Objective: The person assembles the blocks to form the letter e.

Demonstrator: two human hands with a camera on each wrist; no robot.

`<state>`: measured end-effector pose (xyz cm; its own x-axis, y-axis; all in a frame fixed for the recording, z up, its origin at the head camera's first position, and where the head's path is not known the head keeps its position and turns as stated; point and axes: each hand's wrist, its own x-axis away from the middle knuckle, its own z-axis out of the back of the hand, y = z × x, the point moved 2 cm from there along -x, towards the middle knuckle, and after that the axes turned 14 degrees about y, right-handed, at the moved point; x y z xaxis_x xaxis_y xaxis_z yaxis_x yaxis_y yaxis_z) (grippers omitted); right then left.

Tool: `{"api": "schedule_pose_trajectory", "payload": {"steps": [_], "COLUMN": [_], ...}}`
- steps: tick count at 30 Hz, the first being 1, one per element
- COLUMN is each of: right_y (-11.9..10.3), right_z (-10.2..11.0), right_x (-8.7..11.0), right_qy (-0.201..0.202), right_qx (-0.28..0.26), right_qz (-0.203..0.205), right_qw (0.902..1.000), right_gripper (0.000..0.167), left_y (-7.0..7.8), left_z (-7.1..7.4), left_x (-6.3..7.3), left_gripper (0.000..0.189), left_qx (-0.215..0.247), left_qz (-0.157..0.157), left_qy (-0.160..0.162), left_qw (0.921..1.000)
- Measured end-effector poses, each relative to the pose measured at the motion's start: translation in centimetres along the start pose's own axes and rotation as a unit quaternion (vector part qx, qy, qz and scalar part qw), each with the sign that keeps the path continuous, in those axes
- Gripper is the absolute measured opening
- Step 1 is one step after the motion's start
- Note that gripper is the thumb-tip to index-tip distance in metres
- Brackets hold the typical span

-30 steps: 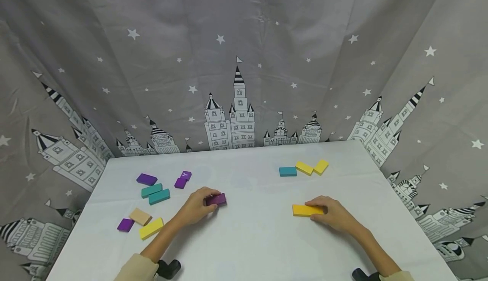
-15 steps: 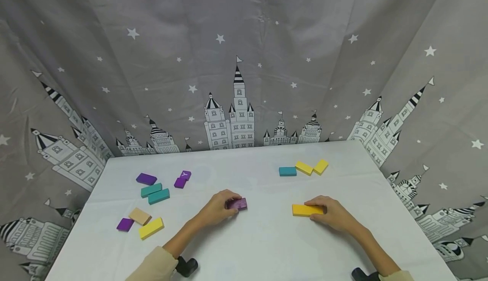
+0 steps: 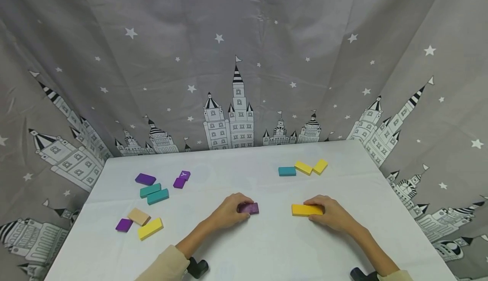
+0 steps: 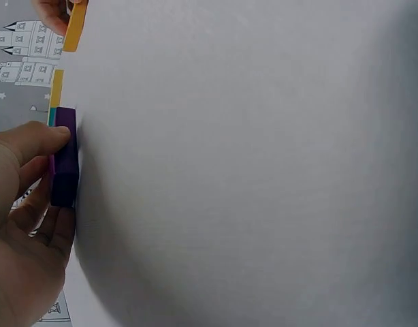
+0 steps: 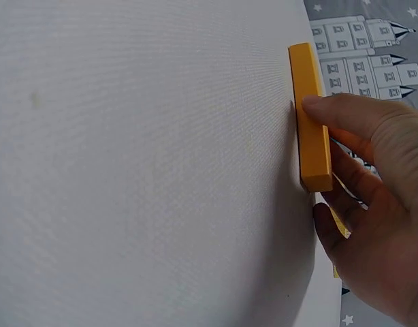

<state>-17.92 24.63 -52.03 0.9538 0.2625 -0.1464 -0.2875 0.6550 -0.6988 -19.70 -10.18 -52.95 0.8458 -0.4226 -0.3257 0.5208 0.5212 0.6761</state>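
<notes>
My left hand (image 3: 228, 212) pinches a purple rectangular block (image 3: 253, 208) near the middle of the white table (image 3: 244, 251). In the left wrist view the thumb lies on the near long side of this purple block (image 4: 66, 160), other fingers behind and at its end. To the right, my right hand (image 3: 331, 215) grips a yellow rectangular block (image 3: 301, 210) by its right part. The right wrist view has the thumb against the yellow block's (image 5: 310, 129) side, low at the tabletop. A gap of bare table separates the two held blocks, which point towards each other.
At the left lie purple blocks (image 3: 145, 179), small purple pieces (image 3: 179, 183), two teal blocks (image 3: 158, 196), a tan block (image 3: 139, 216) and another yellow block (image 3: 150, 229). At the back right are a teal block (image 3: 287, 171) and two yellow blocks (image 3: 303, 168). A grey printed curtain (image 3: 305, 39) hangs behind.
My left hand has carried the purple block rightward and slightly nearer to me, closing on the yellow block. My right hand and the yellow block have stayed in place.
</notes>
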Motion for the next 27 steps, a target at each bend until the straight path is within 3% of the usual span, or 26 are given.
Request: {"api": "schedule_pose_trajectory", "payload": {"steps": [10,27], "right_y": [-0.4,-2.5], "right_z": [-0.7,-3.9], "right_x": [-0.4,-2.9], "right_qy": [0.01,-0.025], "right_qx": [-0.016,-0.029], "right_qz": [0.006,0.022], "right_qw": [0.9998,0.999], "right_gripper": [0.035,0.036], "left_y": [-0.5,-0.6], "left_z": [-0.2,0.0], "left_x": [0.1,0.2], "left_gripper": [0.036,0.035], "left_qx": [0.016,0.038], "left_qz": [0.012,0.038], "left_qy": [-0.002,-0.021], "left_qw": [0.9998,0.9983]}}
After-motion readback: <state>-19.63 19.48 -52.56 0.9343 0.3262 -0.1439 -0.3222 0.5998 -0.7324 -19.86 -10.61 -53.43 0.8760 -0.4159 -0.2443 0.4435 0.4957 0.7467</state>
